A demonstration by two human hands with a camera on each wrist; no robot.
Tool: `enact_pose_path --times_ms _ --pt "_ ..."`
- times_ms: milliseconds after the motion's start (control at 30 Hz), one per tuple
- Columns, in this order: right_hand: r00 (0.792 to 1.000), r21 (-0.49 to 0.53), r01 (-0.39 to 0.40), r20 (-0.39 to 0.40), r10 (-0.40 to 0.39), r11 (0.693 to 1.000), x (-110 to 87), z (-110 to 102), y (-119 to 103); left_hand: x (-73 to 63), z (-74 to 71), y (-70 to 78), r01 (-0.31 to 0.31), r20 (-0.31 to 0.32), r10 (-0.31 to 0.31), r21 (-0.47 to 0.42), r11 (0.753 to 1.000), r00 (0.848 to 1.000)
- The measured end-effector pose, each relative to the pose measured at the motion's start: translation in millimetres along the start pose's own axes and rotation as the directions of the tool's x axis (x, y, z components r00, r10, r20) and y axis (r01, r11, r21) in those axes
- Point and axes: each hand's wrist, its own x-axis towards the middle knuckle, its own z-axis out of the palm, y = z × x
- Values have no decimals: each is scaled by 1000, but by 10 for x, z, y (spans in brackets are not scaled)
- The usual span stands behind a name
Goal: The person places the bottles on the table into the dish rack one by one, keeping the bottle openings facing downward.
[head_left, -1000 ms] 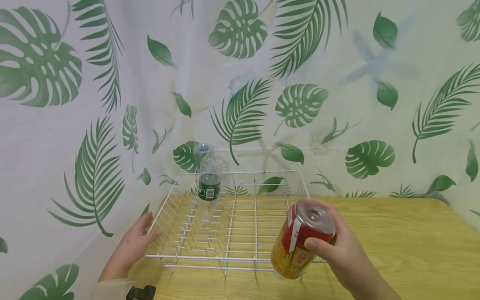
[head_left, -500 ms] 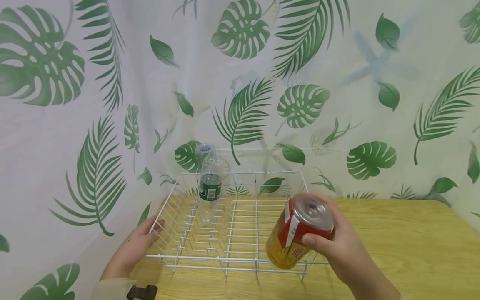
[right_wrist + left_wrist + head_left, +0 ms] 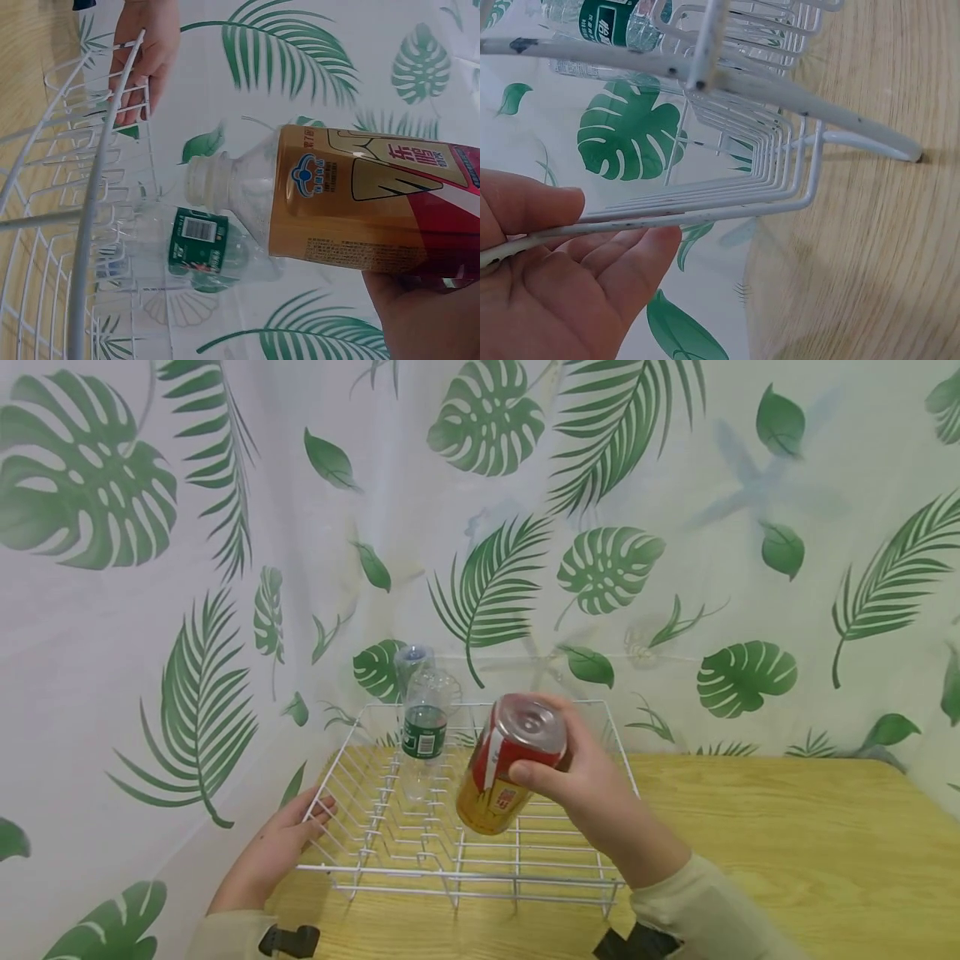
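My right hand holds a plastic bottle with a red and gold label. It is tilted with its base up, over the middle of a white wire dish rack. In the right wrist view the bottle's clear neck has no cap and points toward the rack. My left hand grips the rack's left side wire, thumb on one side and fingers on the other. Inside the rack, toward the left, a clear bottle with a green label stands neck down.
Behind the green-labelled bottle is another clear bottle with a bluish base. The rack stands on a wood-grain table, close to a leaf-patterned sheet at the back and left.
My right hand has carried the red and gold bottle left and farther back, from the rack's front right to over its middle. My left hand stays at the rack's left side.
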Motion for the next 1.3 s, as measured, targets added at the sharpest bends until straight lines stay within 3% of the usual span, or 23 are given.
enact_pose_path --times_ms 200,500,833,1300 --pt "997 -33 -63 44 64 997 363 262 184 -4 1 2 -4 4 4 -10 1000 1000" --pt "979 -106 -203 7 205 973 725 602 620 -20 5 -3 -10 12 11 -30 999 1000" --pt "962 -146 -272 -26 271 951 847 818 892 -19 -11 5 -21 43 22 -40 999 999" --pt "953 -247 -302 -91 289 921 912 936 1024 9 -9 -23 0 8 0 -15 1000 1000"
